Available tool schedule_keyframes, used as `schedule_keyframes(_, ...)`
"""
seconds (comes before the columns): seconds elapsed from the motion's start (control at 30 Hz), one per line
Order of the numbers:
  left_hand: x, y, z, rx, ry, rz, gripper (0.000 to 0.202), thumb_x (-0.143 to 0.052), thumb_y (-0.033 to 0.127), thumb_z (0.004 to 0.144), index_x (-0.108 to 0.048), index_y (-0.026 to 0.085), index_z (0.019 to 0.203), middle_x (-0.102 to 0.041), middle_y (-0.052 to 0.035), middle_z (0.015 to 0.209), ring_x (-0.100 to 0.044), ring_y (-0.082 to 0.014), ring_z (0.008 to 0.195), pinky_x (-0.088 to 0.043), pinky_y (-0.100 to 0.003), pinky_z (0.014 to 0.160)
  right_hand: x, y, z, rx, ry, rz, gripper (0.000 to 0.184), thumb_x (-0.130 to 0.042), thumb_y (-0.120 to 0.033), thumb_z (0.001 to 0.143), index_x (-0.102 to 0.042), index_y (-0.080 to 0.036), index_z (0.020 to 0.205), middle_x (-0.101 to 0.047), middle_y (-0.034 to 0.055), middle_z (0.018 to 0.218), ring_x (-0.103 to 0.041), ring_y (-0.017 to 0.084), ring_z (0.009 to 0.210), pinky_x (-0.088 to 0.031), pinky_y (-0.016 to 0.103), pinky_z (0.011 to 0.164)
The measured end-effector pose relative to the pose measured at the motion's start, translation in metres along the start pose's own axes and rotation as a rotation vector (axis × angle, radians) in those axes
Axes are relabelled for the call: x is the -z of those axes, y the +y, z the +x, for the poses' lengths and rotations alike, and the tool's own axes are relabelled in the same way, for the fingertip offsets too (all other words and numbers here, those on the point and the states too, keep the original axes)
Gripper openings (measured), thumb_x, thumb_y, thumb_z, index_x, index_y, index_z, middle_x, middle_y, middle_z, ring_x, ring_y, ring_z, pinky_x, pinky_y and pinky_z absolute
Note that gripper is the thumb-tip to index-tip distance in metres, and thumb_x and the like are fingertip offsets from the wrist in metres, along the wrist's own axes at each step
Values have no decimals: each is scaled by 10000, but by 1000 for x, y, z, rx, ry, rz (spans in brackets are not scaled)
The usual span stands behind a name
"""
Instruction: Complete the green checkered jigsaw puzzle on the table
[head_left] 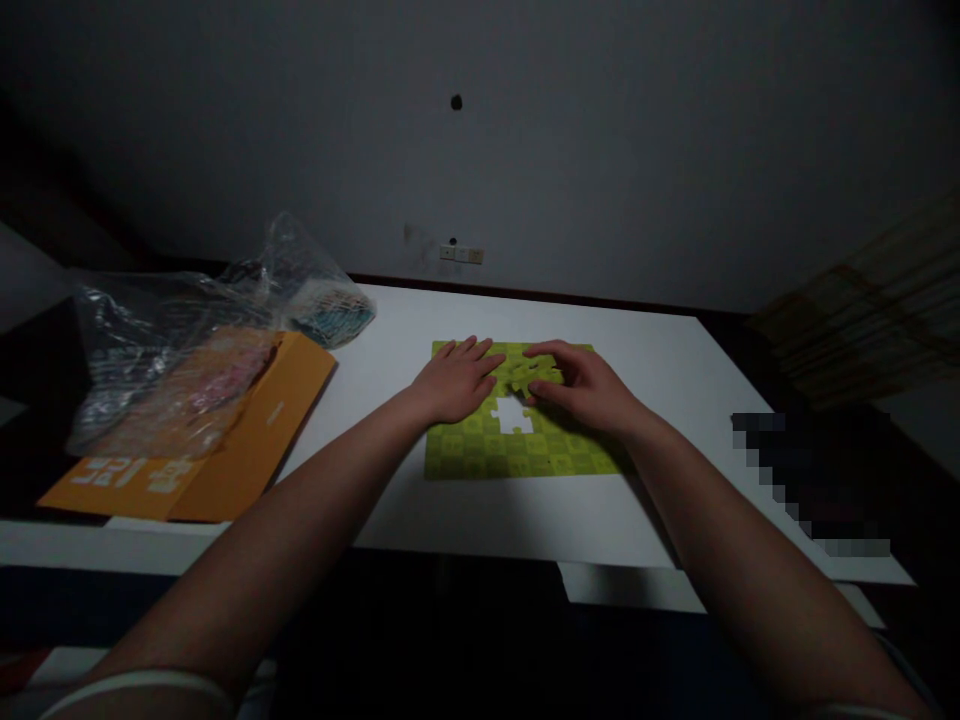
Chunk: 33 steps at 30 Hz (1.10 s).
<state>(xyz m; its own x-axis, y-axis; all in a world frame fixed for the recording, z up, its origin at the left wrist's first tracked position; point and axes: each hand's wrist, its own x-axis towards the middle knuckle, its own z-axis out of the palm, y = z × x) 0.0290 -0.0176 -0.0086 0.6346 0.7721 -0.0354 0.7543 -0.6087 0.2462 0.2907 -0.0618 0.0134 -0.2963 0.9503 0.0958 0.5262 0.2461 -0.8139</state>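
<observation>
A yellow-green jigsaw puzzle (480, 458) lies flat on the white table, with a white gap showing near its middle. My left hand (456, 382) rests palm down on the puzzle's left part, fingers spread. Between the thumb and fingers of my right hand (585, 385) is a small joined cluster of yellow-green puzzle pieces (536, 374), lifted a little and tilted above the puzzle, just behind the gap. The fingers of that hand partly cover the cluster, and the hand hides some of the puzzle's right side.
An orange cardboard package (247, 455) lies at the table's left, under crumpled clear plastic (172, 350). Behind it, more plastic covers a bundle with a teal pattern (334, 312). The white table (660, 350) ends near a grey wall with sockets (461, 254).
</observation>
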Motion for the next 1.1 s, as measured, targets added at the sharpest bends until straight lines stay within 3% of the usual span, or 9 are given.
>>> schedule_keyframes(0.1,0,0,0,-3,2,3,619,-340,448,1188,-444,256,1767,-298,-117,1902,-263,-371,1761,-218,-620,1411,-6,-1,1,-113,-6,69,347,-819,-489,871,-771,-244,1112,-556,-40,670,-483,168,576,-351,318,540)
schedule_keyframes(0.17,0,0,0,-4,0,4,619,-338,451,1188,-451,251,1762,-295,-121,1902,-265,-375,1760,-221,-622,1409,-11,-2,2,-144,-27,78,336,-843,-464,840,-761,-237,1074,-549,-48,646,-477,162,566,-343,314,534)
schedule_keyframes(0.33,-2,-1,1,-4,14,3,613,-327,471,1193,-456,269,1756,-303,-104,1903,-273,-355,1759,-224,-606,1409,-19,2,2,-83,-70,14,334,-903,-394,807,-767,-236,1068,-763,54,919,-650,205,736,-502,355,649)
schedule_keyframes(0.67,-2,-1,1,-4,14,1,612,-342,464,1190,-467,259,1752,-306,-114,1900,-281,-367,1754,-227,-612,1407,-21,1,0,19,-137,-95,289,-886,-394,886,-802,-241,1116,-796,70,1013,-709,237,859,-549,383,759)
schedule_keyframes(0.77,-3,-1,1,-10,25,-4,612,-327,468,1193,-467,263,1752,-320,-117,1895,-286,-368,1752,-230,-618,1403,-19,-3,-1,49,-128,-76,359,-866,-379,892,-799,-251,1221,-790,67,1035,-709,238,862,-556,395,785)
schedule_keyframes(0.9,-3,-2,1,-14,34,0,609,-346,456,1184,-451,282,1758,-333,-111,1891,-303,-365,1744,-239,-626,1396,-13,-5,1,-12,-31,137,564,-784,-406,937,-700,-311,1486,-767,65,1134,-711,220,805,-594,403,759)
schedule_keyframes(0.97,-3,-2,0,-15,32,-1,608,-351,457,1183,-452,286,1758,-331,-108,1892,-301,-365,1745,-239,-624,1397,-9,-5,3,-81,32,238,494,-763,-435,940,-712,-308,1415,-761,65,1147,-716,218,792,-604,405,745)
schedule_keyframes(1.1,-2,-2,0,-8,29,-1,605,-343,464,1188,-460,285,1754,-331,-109,1892,-298,-363,1748,-234,-624,1401,-6,-1,6,-142,63,222,332,-826,-498,863,-737,-259,1076,-663,-4,798,-589,182,650,-471,326,596)
